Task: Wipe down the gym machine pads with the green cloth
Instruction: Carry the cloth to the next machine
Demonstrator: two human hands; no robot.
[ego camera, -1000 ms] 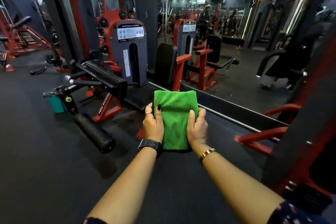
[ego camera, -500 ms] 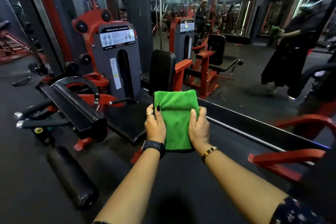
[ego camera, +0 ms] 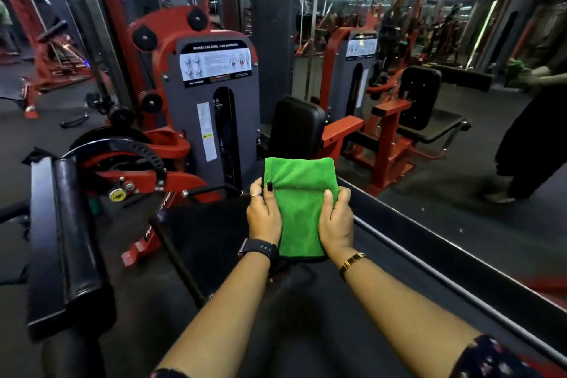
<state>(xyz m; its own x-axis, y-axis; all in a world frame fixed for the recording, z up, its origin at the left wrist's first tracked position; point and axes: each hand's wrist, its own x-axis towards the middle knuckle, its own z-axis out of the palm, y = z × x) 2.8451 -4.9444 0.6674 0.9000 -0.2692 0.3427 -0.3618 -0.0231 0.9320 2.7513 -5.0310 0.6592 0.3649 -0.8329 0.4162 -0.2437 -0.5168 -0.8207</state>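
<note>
I hold a folded green cloth (ego camera: 300,199) upright in front of me, at the centre of the view. My left hand (ego camera: 264,212) grips its left edge and my right hand (ego camera: 337,221) grips its right edge, thumbs on the front. Just behind the cloth stands the black back pad (ego camera: 294,126) of a red and grey leg machine (ego camera: 211,95). Its black seat pad (ego camera: 208,224) lies below my left hand. A long black roller pad (ego camera: 73,230) sits at the left.
A wall mirror (ego camera: 445,101) fills the right side, with its low black ledge (ego camera: 429,255) running diagonally. It reflects the machine and a person in dark clothes. More red machines (ego camera: 46,40) stand at the far left on dark rubber floor.
The view has moved closer to the leg machine, which now looms larger. Both hands keep the same hold on the cloth.
</note>
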